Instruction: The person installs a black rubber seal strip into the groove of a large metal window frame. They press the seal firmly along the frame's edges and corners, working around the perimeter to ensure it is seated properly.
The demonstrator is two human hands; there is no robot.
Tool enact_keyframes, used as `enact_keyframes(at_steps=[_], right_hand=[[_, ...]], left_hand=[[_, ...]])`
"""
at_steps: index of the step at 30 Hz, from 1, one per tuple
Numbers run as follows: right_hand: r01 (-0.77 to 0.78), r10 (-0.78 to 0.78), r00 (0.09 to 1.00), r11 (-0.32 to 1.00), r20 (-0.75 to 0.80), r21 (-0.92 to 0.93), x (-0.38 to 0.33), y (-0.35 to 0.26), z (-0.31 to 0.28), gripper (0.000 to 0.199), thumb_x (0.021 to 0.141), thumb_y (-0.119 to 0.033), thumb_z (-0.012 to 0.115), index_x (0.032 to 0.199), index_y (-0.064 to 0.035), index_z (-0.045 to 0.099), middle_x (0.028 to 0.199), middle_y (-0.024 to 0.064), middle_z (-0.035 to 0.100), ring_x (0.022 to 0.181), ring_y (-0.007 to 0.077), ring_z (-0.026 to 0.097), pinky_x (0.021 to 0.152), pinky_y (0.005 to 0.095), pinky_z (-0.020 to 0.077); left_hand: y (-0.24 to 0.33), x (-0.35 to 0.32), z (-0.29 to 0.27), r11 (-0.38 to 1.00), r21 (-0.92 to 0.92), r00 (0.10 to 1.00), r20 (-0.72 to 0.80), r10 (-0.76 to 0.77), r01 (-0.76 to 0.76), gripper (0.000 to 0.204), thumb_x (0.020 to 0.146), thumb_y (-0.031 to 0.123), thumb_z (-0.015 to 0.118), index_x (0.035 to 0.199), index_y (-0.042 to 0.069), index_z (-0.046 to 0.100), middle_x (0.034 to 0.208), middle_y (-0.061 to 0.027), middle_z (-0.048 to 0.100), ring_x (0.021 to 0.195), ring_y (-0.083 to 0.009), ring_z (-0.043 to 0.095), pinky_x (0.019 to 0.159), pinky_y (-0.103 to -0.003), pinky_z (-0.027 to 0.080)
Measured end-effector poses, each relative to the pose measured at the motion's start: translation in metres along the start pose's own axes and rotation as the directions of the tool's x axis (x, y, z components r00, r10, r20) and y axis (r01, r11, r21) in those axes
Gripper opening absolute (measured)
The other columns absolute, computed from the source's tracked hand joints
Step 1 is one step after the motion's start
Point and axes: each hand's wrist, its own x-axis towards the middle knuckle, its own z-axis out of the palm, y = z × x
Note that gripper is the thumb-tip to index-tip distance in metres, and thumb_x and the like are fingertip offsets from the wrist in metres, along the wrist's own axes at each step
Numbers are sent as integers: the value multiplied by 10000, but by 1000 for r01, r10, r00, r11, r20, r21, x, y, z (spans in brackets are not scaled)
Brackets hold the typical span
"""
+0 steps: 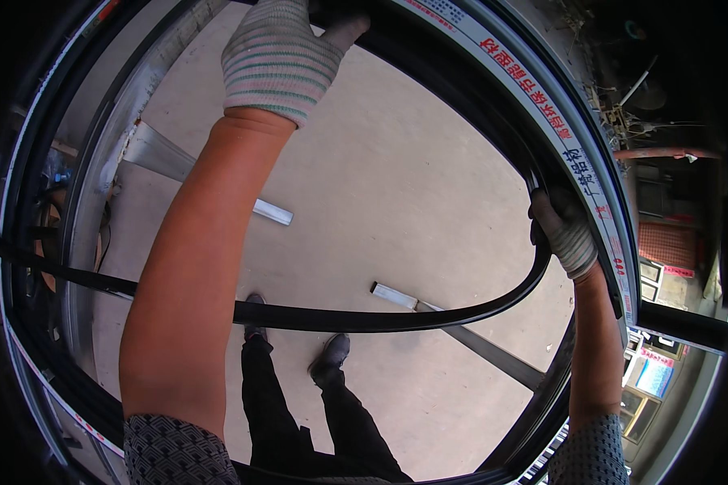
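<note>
My left hand [283, 48], in a striped knit glove, reaches up to the top of the view and presses on a black rubber strip where it meets a window frame [542, 105] with printed protective film. My right hand [565, 230], also gloved, grips the same black rubber strip [364, 318] at the frame's right side. From there the strip hangs loose in a long curve across the lower middle to the left edge. Below it I see my own legs and shoes [332, 356] on the concrete floor.
Two metal profile bars lie on the concrete floor: one [178, 166] at upper left, another [461, 335] at lower right. The frame's left rail [81, 226] curves down the left side. Dry branches and clutter [615, 105] sit at upper right, with building fronts [663, 242] at right.
</note>
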Motion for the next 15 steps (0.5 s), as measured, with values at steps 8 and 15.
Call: enact_keyframes(at_steps=[8, 15], right_hand=[[131, -137, 988, 988, -72, -83, 1, 11, 2, 323, 1008, -283, 637, 794, -44, 673, 556, 35, 599, 471, 139, 590, 491, 266, 462], [119, -118, 992, 993, -49, 12, 1, 8, 4, 345, 1016, -308, 650, 787, -51, 669, 547, 32, 598, 459, 133, 587, 478, 264, 459]], left_hand=[[-18, 20, -2, 906, 184, 923, 24, 384, -381, 582, 702, 304, 880, 1178, 43, 669, 1085, -190, 640, 1017, -401, 592, 919, -486, 501], [-30, 28, 7, 940, 147, 951, 5, 310, -307, 662, 676, 388, 890, 1182, 17, 678, 1191, -226, 644, 1151, -396, 562, 1030, -468, 452]])
